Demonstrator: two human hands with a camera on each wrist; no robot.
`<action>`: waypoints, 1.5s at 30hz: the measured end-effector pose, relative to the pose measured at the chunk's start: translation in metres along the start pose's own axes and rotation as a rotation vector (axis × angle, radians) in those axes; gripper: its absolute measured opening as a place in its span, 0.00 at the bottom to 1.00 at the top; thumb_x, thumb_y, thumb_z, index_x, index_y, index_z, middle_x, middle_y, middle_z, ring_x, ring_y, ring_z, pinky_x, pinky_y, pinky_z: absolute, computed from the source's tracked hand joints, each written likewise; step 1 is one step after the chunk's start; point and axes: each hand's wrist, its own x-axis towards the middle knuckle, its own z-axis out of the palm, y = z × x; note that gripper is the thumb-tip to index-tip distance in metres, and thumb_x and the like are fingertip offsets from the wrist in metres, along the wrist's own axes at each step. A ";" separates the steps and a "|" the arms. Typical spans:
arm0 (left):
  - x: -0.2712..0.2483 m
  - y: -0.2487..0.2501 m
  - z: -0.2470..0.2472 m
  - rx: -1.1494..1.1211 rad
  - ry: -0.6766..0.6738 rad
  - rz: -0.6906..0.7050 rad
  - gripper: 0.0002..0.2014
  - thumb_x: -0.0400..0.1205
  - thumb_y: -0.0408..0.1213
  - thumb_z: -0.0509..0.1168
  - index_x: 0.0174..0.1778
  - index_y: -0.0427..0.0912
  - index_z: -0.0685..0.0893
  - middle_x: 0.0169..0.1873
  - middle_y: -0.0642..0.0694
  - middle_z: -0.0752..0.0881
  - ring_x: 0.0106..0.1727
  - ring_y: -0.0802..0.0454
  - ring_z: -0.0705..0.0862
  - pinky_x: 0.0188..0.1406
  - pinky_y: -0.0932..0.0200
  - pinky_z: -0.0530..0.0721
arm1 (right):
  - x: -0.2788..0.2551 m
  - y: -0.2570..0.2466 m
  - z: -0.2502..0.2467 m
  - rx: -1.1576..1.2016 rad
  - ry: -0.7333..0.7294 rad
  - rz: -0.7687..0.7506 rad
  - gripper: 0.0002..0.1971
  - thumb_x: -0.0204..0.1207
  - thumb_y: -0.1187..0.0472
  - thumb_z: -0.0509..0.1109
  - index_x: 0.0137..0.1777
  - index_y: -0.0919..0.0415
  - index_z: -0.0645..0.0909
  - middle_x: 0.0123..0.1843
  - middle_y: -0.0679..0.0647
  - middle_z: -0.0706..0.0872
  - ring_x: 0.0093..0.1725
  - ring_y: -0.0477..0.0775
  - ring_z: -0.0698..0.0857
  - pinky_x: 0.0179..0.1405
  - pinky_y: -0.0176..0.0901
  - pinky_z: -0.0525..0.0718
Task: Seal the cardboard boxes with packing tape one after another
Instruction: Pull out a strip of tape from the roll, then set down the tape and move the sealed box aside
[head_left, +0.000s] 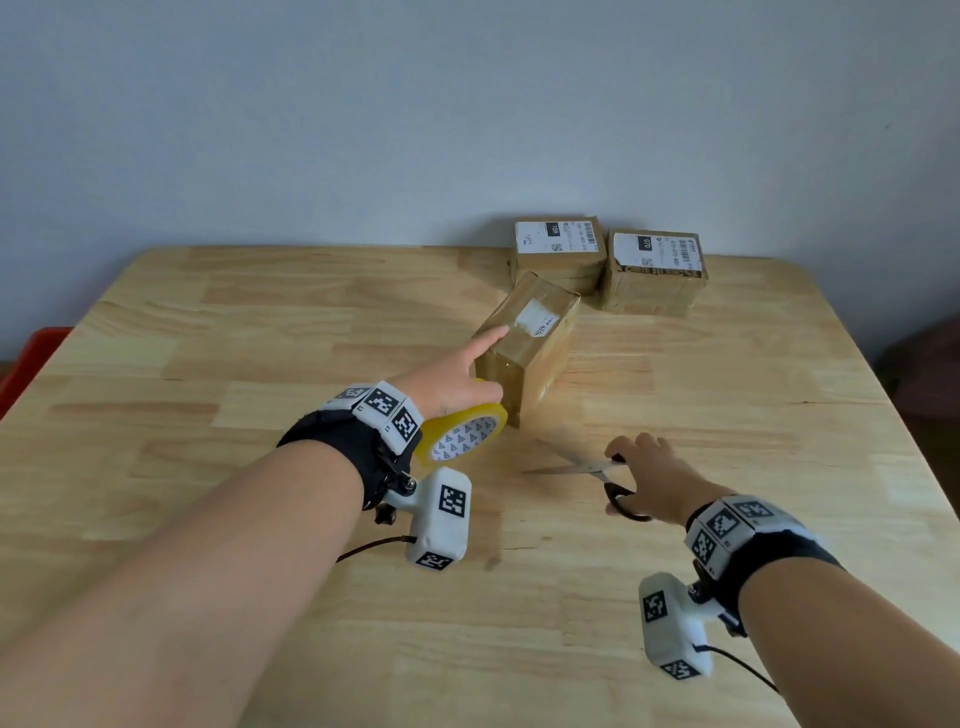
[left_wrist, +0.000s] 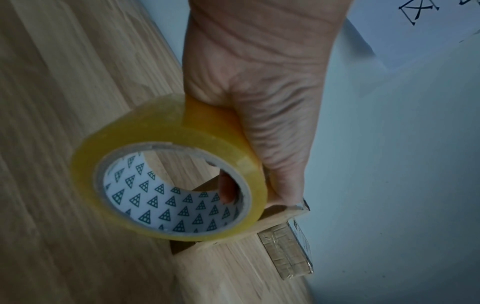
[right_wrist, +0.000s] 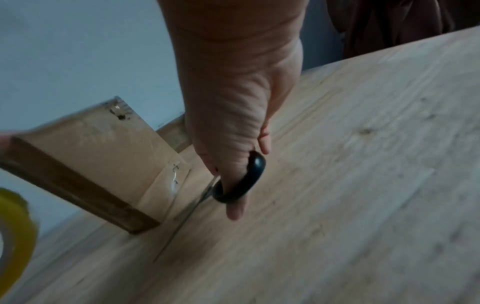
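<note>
Scissors (head_left: 597, 475) sit in the right hand (head_left: 649, 478), low over the counter (head_left: 260, 364). Left hand (head_left: 457, 384) grips the tape roll (head_left: 462, 434), forefinger pressing the tilted box (head_left: 530, 338). Cutting probably comes next, though no taut strip shows.

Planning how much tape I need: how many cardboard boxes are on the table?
3: one near box mid-table under the left hand's forefinger, and two labelled boxes at the far edge, one left, one right. None seem hidden.

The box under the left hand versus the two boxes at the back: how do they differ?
The near box lies at an angle mid-table, the left hand pressing a finger on its top; the two back boxes sit untouched by the wall. Its label is small, theirs large. All are brown cardboard.
</note>
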 end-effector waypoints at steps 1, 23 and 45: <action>0.001 -0.002 0.002 -0.014 0.011 0.005 0.40 0.73 0.48 0.65 0.75 0.78 0.50 0.43 0.52 0.74 0.43 0.51 0.73 0.42 0.53 0.76 | 0.000 -0.001 0.008 0.024 0.019 -0.003 0.37 0.71 0.49 0.77 0.76 0.53 0.64 0.70 0.56 0.70 0.68 0.57 0.70 0.63 0.48 0.77; -0.017 -0.031 -0.017 -0.185 0.170 0.035 0.40 0.79 0.41 0.69 0.80 0.61 0.51 0.55 0.46 0.84 0.46 0.53 0.88 0.47 0.61 0.84 | 0.057 -0.136 -0.070 -0.167 0.508 -0.175 0.33 0.86 0.44 0.47 0.85 0.59 0.46 0.87 0.56 0.47 0.85 0.57 0.45 0.84 0.53 0.41; 0.005 -0.089 0.064 0.527 -0.012 0.041 0.17 0.81 0.44 0.67 0.59 0.39 0.73 0.49 0.44 0.81 0.48 0.45 0.82 0.49 0.50 0.82 | 0.033 -0.123 -0.069 0.345 0.580 -0.047 0.24 0.75 0.47 0.70 0.68 0.52 0.68 0.79 0.57 0.58 0.70 0.66 0.70 0.63 0.55 0.78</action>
